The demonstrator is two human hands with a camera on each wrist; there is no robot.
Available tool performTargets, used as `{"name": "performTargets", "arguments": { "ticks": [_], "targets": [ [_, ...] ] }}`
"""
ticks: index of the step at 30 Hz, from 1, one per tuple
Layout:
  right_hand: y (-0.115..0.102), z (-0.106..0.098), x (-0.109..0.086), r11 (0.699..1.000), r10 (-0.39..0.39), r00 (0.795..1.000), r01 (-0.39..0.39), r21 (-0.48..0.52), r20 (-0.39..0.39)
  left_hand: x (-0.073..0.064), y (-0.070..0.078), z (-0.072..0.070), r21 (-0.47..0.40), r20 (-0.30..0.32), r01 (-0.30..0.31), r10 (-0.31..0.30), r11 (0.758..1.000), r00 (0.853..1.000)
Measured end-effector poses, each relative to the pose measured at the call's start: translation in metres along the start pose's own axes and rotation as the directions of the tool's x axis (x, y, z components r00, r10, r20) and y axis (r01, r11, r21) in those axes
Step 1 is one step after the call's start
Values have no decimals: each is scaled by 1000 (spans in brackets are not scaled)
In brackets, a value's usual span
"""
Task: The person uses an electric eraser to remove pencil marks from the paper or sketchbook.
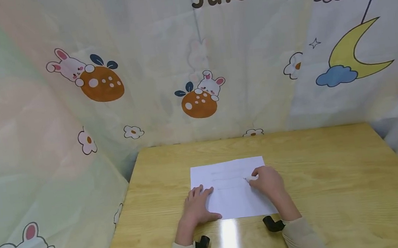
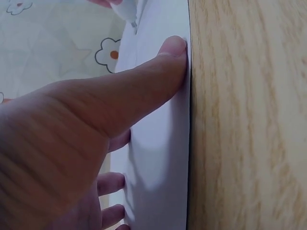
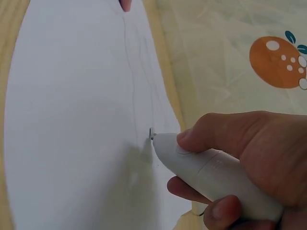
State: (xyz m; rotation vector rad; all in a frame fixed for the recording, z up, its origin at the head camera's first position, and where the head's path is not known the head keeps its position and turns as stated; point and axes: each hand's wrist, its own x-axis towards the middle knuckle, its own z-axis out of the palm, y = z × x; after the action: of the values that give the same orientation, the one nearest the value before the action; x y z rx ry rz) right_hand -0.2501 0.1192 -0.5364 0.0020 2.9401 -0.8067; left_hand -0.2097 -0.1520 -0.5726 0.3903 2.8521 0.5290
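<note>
A white sheet of paper with faint lines across it lies on the wooden table. Near its left edge my left hand rests on it with fingers spread. The left thumb touches the paper close to the near edge in the left wrist view. My right hand grips a thick white pen-shaped tool, thumb on its upper side by an oval button. The tool's small dark metal tip is right at one of the lines on the right part of the sheet. Its exact kind I cannot tell.
The wooden table extends on both sides of the paper. A printed cloth with cartoon rabbits hangs behind it and along the sides. Black wrist devices sit at both sleeve cuffs.
</note>
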Motion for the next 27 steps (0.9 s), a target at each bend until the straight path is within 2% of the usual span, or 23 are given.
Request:
{"name": "performTargets", "arguments": {
  "ticks": [4,7,10,17,23,27],
  "targets": [
    [-2,0,9,1000,-17,1000,17,0,-17,2,-2,-1,11,-32,-13,13,1000,999],
    [-3,0,11,1000,-8,1000,8,-11,6,0,-2,-1,9,-31,-12,12,1000,999],
    [-1,3,7,1000,6,1000,-5,-13,23,-5,-3,4,1,-28,-5,5,1000,1000],
    [3,7,-8,1000,8,1000,-8,6,4,-10,-3,17,15,-23,-18,18,1000,1000],
    [3,8,-5,999,-15,999,17,37,-47,-6,-1,12,12,-48,-19,19,1000,999],
    [3,7,-4,1000,-1,999,2,29,-37,-6,0,9,10,-38,-15,15,1000,999]
  ]
}}
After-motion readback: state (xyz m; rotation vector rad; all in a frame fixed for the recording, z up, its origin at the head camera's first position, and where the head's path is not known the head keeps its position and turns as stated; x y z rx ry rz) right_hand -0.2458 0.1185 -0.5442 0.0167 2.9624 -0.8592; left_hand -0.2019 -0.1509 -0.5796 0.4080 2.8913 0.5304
